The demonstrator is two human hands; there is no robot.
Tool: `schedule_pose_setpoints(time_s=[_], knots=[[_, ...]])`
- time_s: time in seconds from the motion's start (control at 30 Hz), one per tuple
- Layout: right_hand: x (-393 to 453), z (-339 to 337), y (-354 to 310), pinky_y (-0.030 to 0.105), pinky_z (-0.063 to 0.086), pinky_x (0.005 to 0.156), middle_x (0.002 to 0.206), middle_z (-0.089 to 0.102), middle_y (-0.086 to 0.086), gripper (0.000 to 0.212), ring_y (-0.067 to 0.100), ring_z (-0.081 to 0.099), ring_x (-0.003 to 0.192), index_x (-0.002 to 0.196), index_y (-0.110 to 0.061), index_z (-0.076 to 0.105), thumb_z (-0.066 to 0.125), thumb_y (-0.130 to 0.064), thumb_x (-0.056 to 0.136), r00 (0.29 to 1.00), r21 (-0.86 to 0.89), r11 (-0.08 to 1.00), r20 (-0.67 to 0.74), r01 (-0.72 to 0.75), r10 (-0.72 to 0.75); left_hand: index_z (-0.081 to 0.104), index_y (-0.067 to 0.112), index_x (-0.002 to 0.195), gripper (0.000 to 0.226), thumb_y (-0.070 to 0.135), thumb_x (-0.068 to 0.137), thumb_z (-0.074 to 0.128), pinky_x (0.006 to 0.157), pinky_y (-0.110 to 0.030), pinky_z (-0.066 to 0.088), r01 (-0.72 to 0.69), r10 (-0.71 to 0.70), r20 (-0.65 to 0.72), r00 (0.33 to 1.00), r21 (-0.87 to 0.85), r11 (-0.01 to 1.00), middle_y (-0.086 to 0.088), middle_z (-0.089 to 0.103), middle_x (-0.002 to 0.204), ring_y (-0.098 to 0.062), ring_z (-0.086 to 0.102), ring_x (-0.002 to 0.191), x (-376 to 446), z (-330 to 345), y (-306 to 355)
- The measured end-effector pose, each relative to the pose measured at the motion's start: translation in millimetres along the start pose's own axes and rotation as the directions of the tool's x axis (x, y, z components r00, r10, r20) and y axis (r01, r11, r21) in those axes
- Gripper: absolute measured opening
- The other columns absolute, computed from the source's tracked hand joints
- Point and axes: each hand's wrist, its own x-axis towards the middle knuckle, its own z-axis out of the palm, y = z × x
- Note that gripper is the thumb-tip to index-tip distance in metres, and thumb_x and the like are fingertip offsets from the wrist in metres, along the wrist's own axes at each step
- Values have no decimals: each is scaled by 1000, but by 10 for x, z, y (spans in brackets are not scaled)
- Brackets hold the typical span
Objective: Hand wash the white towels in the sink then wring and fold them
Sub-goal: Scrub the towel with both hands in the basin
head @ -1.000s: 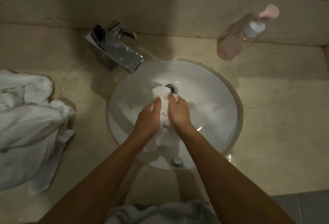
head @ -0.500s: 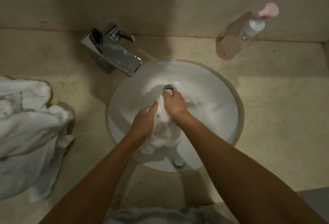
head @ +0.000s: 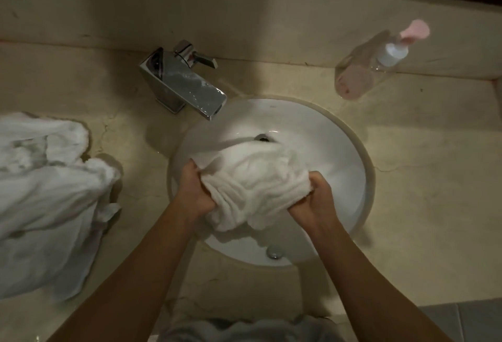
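A wet white towel (head: 255,181) is stretched in a bunched band over the round white sink (head: 336,151). My left hand (head: 194,189) grips its left end, fingers curled into the cloth. On the other side my right hand (head: 315,197) grips the right end the same way. Both hands hold the towel above the basin, in front of the drain (head: 263,138). More white towels (head: 46,200) lie in a crumpled heap on the counter at the left.
A chrome faucet (head: 187,86) stands behind the sink at the left, its spout over the basin. A clear pump bottle (head: 380,61) with a pink top stands at the back right. The beige stone counter (head: 434,178) surrounds the sink. Grey cloth shows at the bottom edge.
My hands were close together, rubbing the bunched towel near the drain. Now they have moved apart and the towel is spread wide between them.
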Motion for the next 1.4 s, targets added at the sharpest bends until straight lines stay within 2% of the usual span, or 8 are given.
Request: schedule_pose_setpoints(time_s=[0.13, 0.3, 0.63, 0.8, 1.0, 1.1, 1.2, 1.4], knots=[[28, 363, 216, 39, 45, 110, 124, 65, 16, 63, 24, 63, 115, 130, -3, 61, 63, -54, 92, 998, -431, 903, -60, -4, -24, 68, 8, 106, 39, 43, 97, 52, 87, -38, 56, -178, 196, -75, 978, 202, 963, -13, 70, 99, -27, 69, 90, 2, 274, -223], [15, 753, 405, 45, 52, 79, 93, 70, 12, 32, 32, 67, 90, 119, -13, 51, 35, -39, 107, 882, -970, -83, 241, 227, -404, 69, 16, 87, 41, 43, 102, 42, 71, -29, 50, -350, 621, -98, 777, 754, 556, 0, 71, 80, -19, 68, 83, -34, 511, -303], [345, 1046, 245, 35, 43, 84, 101, 62, 19, 32, 32, 60, 94, 114, 2, 52, 35, -25, 109, 859, -917, 365, -54, 159, -510, 63, 17, 108, 32, 35, 105, 37, 74, -31, 46, -362, 608, -34, 793, 776, 516, -12, 68, 104, -24, 63, 91, 72, 660, -81], [232, 1203, 500, 38, 43, 79, 92, 60, 13, 17, 31, 59, 88, 110, -11, 44, 39, -27, 107, 910, -922, 265, 170, 283, -378, 55, 4, 132, 44, 35, 105, 41, 68, -28, 48, -322, 486, -179, 855, 552, 769, -24, 55, 136, -35, 60, 115, 242, 530, 254], [390, 1087, 171, 35, 57, 87, 108, 72, 18, 30, 24, 71, 94, 117, -5, 62, 46, -26, 101, 991, -371, 927, -99, 49, -92, 53, 23, 139, 76, 60, 76, 72, 103, -32, 44, -331, 396, 32, 918, 611, 719, 9, 63, 128, -8, 60, 115, 56, 503, 6], [151, 892, 198, 34, 53, 88, 87, 74, 5, 30, 17, 71, 84, 95, -11, 69, 47, -29, 104, 999, -498, 866, 23, 47, -41, 70, 8, 116, 50, 42, 80, 75, 96, -37, 52, -217, 228, 38, 973, 493, 842, -13, 72, 112, -24, 70, 103, 36, 302, 84], [31, 515, 263, 30, 53, 91, 97, 70, -4, 19, 10, 67, 96, 106, -13, 68, 56, -28, 101, 913, -852, 481, -7, 209, -409, 64, 0, 124, 47, 32, 89, 66, 99, -42, 51, -196, 226, -28, 974, 403, 894, -18, 68, 118, -33, 65, 109, -3, 220, 106], [-326, 371, 632, 11, 47, 86, 120, 66, -17, 36, -6, 62, 110, 133, -27, 50, 60, -29, 99, 961, -808, 525, 263, 269, -88, 59, 8, 97, 36, 35, 104, 36, 74, -32, 48, -307, 318, -49, 947, 152, 939, -12, 63, 92, -24, 60, 82, -284, 492, 96]])
